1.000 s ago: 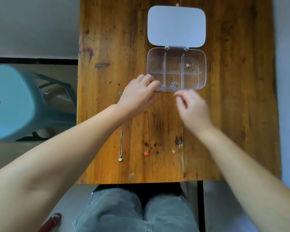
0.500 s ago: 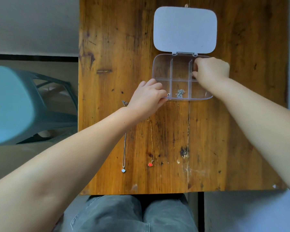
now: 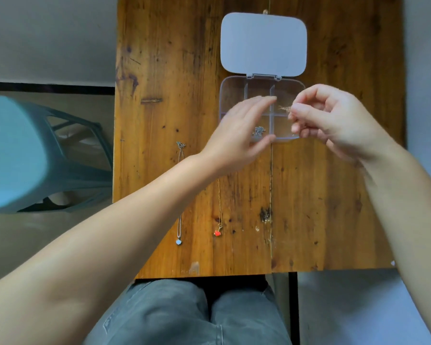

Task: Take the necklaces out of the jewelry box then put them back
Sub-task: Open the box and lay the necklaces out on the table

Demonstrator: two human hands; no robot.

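Note:
The clear jewelry box [image 3: 232,93] lies open on the wooden table, its white lid [image 3: 263,44] folded back. My right hand [image 3: 331,120] hovers over the box's right side, pinching a thin gold necklace [image 3: 284,108] at its fingertips. My left hand [image 3: 239,138] is raised over the box's left and middle, fingers spread, holding nothing. A bunched silver necklace [image 3: 258,131] rests in the near middle compartment. Two necklaces lie stretched out on the table: a silver one with a pale pendant [image 3: 179,241] and a gold one with a red pendant [image 3: 218,232].
The wooden table [image 3: 321,207] ends at a near edge just above my grey-trousered knees [image 3: 184,314]. A pale blue plastic stool [image 3: 23,155] stands on the floor to the left of the table.
My right hand has lifted out of the far right compartment with the gold necklace pinched in it. My left hand let go of the box's front edge, rose and spread its fingers.

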